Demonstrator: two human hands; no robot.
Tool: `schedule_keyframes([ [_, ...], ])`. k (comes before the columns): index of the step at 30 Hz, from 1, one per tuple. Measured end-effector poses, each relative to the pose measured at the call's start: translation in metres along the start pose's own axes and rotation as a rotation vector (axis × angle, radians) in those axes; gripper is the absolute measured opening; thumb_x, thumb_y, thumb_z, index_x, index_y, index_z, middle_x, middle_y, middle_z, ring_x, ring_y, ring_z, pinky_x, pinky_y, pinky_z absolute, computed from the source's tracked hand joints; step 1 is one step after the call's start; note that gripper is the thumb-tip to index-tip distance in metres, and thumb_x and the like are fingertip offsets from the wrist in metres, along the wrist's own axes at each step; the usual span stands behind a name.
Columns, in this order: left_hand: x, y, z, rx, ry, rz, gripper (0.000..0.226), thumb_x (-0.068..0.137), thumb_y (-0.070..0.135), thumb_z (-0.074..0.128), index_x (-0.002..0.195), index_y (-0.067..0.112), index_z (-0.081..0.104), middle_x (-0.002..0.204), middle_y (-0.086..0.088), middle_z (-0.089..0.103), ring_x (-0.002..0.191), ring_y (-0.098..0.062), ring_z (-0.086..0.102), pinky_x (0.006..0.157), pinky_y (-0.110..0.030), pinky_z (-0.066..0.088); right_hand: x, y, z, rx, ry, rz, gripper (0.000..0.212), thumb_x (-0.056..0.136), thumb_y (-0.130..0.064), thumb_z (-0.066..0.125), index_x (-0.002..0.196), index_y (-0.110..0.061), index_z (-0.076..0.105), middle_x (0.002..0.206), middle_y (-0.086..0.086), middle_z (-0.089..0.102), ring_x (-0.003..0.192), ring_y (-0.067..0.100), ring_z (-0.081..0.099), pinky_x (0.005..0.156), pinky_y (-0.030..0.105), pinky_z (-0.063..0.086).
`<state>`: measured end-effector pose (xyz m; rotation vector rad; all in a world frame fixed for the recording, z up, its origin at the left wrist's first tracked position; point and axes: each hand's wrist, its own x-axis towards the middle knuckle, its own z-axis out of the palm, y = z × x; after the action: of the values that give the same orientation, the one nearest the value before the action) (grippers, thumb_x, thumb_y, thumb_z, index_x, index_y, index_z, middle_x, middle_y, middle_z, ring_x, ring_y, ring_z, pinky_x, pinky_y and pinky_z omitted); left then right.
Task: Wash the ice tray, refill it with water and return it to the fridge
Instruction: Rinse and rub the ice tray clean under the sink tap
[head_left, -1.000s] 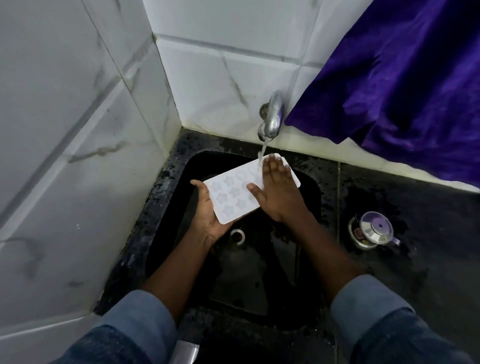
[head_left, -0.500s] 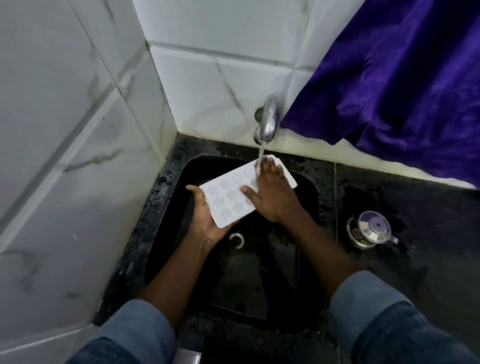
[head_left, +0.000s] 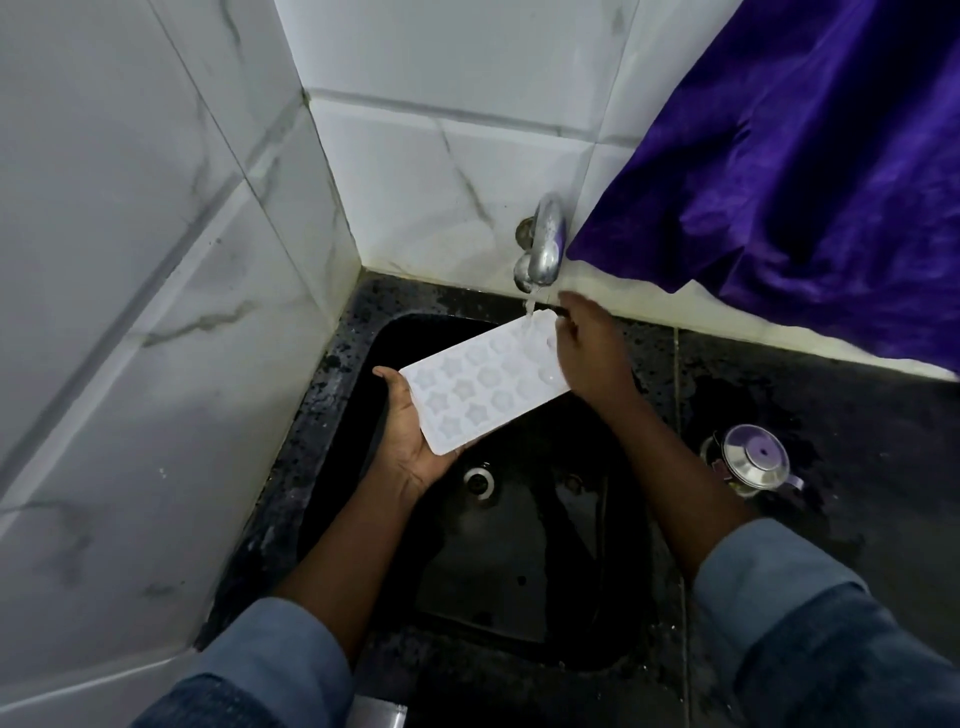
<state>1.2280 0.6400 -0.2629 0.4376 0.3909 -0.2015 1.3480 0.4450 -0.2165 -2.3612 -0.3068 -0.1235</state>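
Two hands on one ice tray (head_left: 483, 384), held mid-frame over the black sink (head_left: 322, 415) and angled toward the tap (head_left: 543, 249). Going left to right: lower-left end cradled from underneath in the left hand (head_left: 415, 447), thumb up against the short edge, fingers hidden beneath, so clamped on the tray. Upper-right end parked right under the water stream (head_left: 530, 306). Right corner covered by the right hand (head_left: 587, 348), too smeared to say if gripping or just rubbing flat, so can't tell.

Looks like the washing step, with the refill not started, just guessing. Tips for doing it well:
- Keep the slant, for draining off the low end into the basin.
- Rub across every star pocket, not only the ones under the stream.
- Flip and do the back.
- Hold firm, probably floppy and slippery when wet.

Count:
- one tray, three rows of star pockets by the look of it (total hidden under the hand)
- one tap
- one drain (head_left: 479, 480)
- one purple cloth (head_left: 779, 182), upper right
- one steel lidded pot (head_left: 753, 462), far right on the counter (head_left: 857, 415)
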Motion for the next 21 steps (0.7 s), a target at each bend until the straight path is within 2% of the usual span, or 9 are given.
schedule_keyframes([
  [2,-0.001,0.001,0.005,0.02,0.021,-0.007,0.111,0.08,0.097,0.023,0.157,0.019,0.046,0.154,-0.016,0.054,0.141,-0.043,0.052,0.119,-0.069,0.031,0.025,-0.024,-0.001,0.234,0.065,0.257,0.028,0.104,-0.019,0.052,0.125,-0.006,0.066,0.11,0.002,0.07,0.101,0.02,0.065,0.089,0.027,0.049],
  [4,-0.003,0.002,0.01,0.039,0.052,0.002,0.111,0.081,0.096,0.021,0.156,0.018,0.048,0.152,-0.017,0.056,0.138,-0.043,0.055,0.112,-0.067,0.042,0.05,-0.039,0.004,0.272,0.042,0.373,0.023,0.1,-0.023,0.055,0.103,-0.003,0.067,0.088,0.001,0.065,0.078,0.017,0.061,0.071,0.031,0.051],
  [8,-0.009,0.006,0.012,0.034,0.078,-0.004,0.11,0.082,0.096,0.021,0.154,0.018,0.049,0.152,-0.017,0.057,0.136,-0.042,0.057,0.106,-0.064,0.049,0.085,-0.021,0.031,0.101,-0.058,0.393,0.025,0.095,-0.035,0.061,0.103,-0.014,0.072,0.099,0.005,0.073,0.09,0.021,0.067,0.082,0.039,0.058],
  [10,-0.013,0.009,0.011,0.032,0.079,-0.007,0.109,0.082,0.095,0.021,0.153,0.018,0.05,0.151,-0.017,0.057,0.134,-0.043,0.059,0.102,-0.064,0.052,0.091,-0.019,0.028,0.178,-0.09,0.446,0.028,0.091,-0.033,0.066,0.108,-0.011,0.073,0.1,0.005,0.073,0.091,0.022,0.07,0.082,0.037,0.058],
  [12,-0.017,0.011,0.008,0.031,0.072,-0.01,0.108,0.082,0.095,0.021,0.152,0.019,0.052,0.15,-0.017,0.058,0.132,-0.043,0.06,0.098,-0.064,0.055,0.085,-0.032,0.011,0.512,-0.115,0.556,0.028,0.085,-0.026,0.073,0.106,-0.007,0.071,0.087,0.004,0.073,0.075,0.017,0.072,0.062,0.031,0.06],
  [14,-0.022,0.013,0.005,0.038,0.083,-0.008,0.107,0.083,0.095,0.021,0.153,0.019,0.051,0.149,-0.016,0.059,0.131,-0.043,0.061,0.096,-0.064,0.056,0.081,-0.033,0.001,0.626,-0.171,0.584,0.012,0.094,-0.022,0.068,0.096,-0.01,0.065,0.072,0.002,0.064,0.054,0.012,0.058,0.043,0.024,0.041],
  [16,-0.026,0.012,0.006,0.056,0.087,-0.011,0.108,0.082,0.095,0.02,0.154,0.02,0.051,0.149,-0.016,0.059,0.131,-0.043,0.061,0.094,-0.064,0.057,0.075,-0.028,-0.004,0.467,-0.19,0.456,0.02,0.1,-0.027,0.061,0.088,-0.011,0.065,0.078,0.008,0.069,0.06,0.015,0.057,0.051,0.028,0.039],
  [18,-0.031,0.01,0.008,0.051,0.082,-0.008,0.108,0.082,0.095,0.021,0.152,0.019,0.052,0.149,-0.017,0.06,0.129,-0.044,0.062,0.094,-0.065,0.057,0.06,-0.02,-0.006,0.104,-0.146,0.198,0.031,0.103,-0.033,0.053,0.092,-0.006,0.066,0.092,0.017,0.072,0.077,0.026,0.064,0.065,0.036,0.045],
  [21,-0.037,0.006,0.01,0.042,0.092,0.024,0.108,0.082,0.095,0.02,0.152,0.019,0.052,0.149,-0.017,0.06,0.13,-0.043,0.062,0.099,-0.065,0.054,0.006,-0.011,0.008,-0.387,-0.13,-0.103,0.052,0.105,-0.045,0.037,0.131,-0.006,0.06,0.127,0.019,0.065,0.117,0.038,0.062,0.096,0.045,0.048],
])
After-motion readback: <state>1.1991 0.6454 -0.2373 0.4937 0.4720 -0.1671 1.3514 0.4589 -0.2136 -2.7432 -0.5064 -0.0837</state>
